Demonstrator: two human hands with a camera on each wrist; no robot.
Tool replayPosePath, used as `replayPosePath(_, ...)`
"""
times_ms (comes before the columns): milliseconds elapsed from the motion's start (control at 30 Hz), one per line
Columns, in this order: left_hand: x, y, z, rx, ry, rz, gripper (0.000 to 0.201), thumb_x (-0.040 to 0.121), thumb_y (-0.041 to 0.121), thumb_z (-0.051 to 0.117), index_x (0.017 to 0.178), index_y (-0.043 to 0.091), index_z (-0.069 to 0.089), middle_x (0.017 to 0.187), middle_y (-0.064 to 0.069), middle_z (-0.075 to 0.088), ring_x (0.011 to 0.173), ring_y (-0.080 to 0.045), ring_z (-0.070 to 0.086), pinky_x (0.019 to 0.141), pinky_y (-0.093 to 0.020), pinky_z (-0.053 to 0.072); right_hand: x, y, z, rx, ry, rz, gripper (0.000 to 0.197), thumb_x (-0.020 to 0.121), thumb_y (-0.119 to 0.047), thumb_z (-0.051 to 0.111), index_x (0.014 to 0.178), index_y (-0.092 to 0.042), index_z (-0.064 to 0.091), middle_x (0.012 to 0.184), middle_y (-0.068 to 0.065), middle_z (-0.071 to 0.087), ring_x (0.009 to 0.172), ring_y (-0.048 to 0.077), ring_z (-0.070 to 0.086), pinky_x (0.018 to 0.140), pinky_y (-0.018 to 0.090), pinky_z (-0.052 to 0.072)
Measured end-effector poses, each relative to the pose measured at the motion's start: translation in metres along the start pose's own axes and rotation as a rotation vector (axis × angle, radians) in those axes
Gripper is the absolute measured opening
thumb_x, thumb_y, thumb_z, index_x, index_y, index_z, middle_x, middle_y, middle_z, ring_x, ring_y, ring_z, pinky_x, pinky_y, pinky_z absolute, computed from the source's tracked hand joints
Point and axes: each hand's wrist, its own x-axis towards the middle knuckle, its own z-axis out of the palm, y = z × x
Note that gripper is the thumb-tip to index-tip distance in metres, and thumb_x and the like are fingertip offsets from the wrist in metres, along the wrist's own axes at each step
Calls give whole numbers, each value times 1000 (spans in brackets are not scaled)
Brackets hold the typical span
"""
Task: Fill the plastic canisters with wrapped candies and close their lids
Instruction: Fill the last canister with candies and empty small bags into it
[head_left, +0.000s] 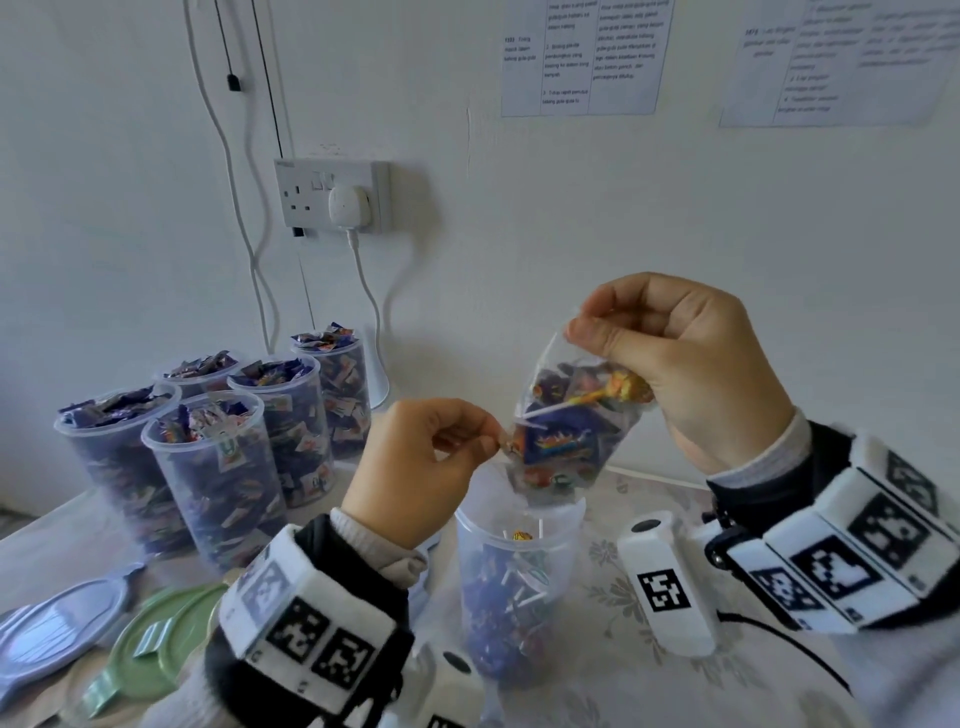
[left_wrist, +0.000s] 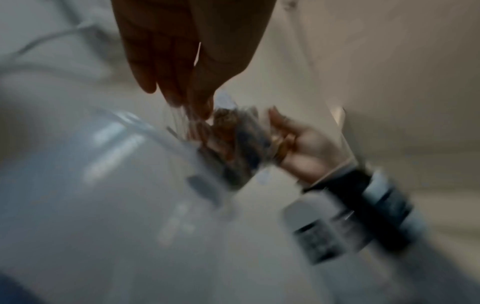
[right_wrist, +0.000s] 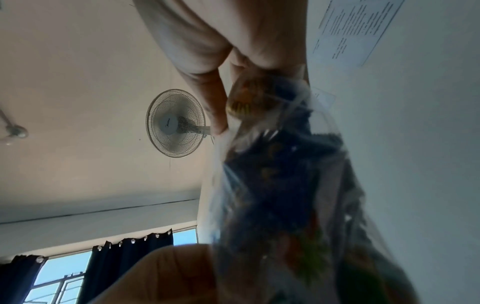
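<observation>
Filled canisters (head_left: 218, 467), lidless: five. Sixth canister (head_left: 519, 582): half full. Candy bag (head_left: 566, 431): pinched by left hand (head_left: 415, 467) and right hand (head_left: 685, 364) fingers. Lids (head_left: 104, 629): all unfitted.

Both hands are bare. Behind the left hand (head_left: 415, 470) a pale grey ribbed cuff (head_left: 374, 545) shows from under a dark sleeve, and just behind that sits a white wristband (head_left: 306, 623) printed with square black-and-white fiducial markers. The right hand (head_left: 696, 364) has the same pale cuff (head_left: 763, 452) and dark sleeve, followed by a white segmented band (head_left: 852, 551) of marker blocks. Beneath the right wrist hangs a white box-shaped camera unit (head_left: 665, 587) with a dark round lens and one marker; a black cable (head_left: 789, 649) runs from it. In the left wrist view that unit is blurred.
</observation>
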Motion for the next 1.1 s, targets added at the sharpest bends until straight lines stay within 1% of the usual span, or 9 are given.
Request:
replayPosePath(167,0,-6,1,65,52,0,28,78,2,69,73,30,62,72,12,67,71,-6,62,66,-12,51,7,1,-5,24,78,-30,20,74,1,73,71,-17,67,65,-3,70,66,13,65,66,25,55)
replayPosePath(433,2,-9,1,-51,43,-107,20,79,7,70,71,25,66,64,10,67,59,-2,61,59,-9,48,11,0,-12,79,101,-18,20,73,1,72,70,-18,67,69,0,70,76,21,65,72,30,56)
replayPosePath(500,4,-11,0,-119,-6,-144,17,78,7,71,71,22,68,61,9,67,57,-1,60,61,-14,50,10,0,-12,86,92,-9,20,73,1,72,70,-18,67,70,0,70,76,21,65,73,29,55)
replayPosePath(600,4,-10,-1,-270,-27,-185,1,72,18,72,73,18,71,67,0,70,63,-11,62,67,-28,55,9,1,-14,94,99,-9,21,74,0,72,69,-20,67,70,1,70,77,22,65,73,30,54)
replayPosePath(667,3,-8,0,-314,-13,-182,8,67,24,68,73,18,72,67,1,70,62,-10,62,64,-25,55,9,1,-15,103,106,-7,20,73,0,72,70,-19,67,71,2,70,76,21,65,72,30,55)
replayPosePath(733,3,-6,1,-313,-17,-163,2,72,19,74,72,19,71,66,4,70,61,-8,62,63,-23,55,9,1,-16,108,107,-5,19,73,0,72,71,-17,67,71,3,70,76,21,64,71,29,54)
replayPosePath(833,4,-7,2,-252,8,-149,15,75,6,71,67,19,71,64,4,69,60,-8,60,65,-27,54,7,3,-13,106,93,-2,20,73,0,72,70,-18,67,71,2,70,76,22,65,72,30,54)
replayPosePath(1000,7,-8,0,-289,14,-195,7,62,19,70,61,13,66,66,-9,67,62,-18,58,64,-31,52,8,2,-15,94,53,6,22,73,2,72,68,-19,67,65,-3,69,66,14,65,60,24,54)
replayPosePath(1100,9,-12,-5,-270,35,-167,15,70,8,76,60,12,66,65,-9,66,59,-15,55,62,-29,49,12,-2,-24,-55,-10,-28,18,70,-3,75,69,-19,67,63,-4,69,63,11,63,61,21,54)
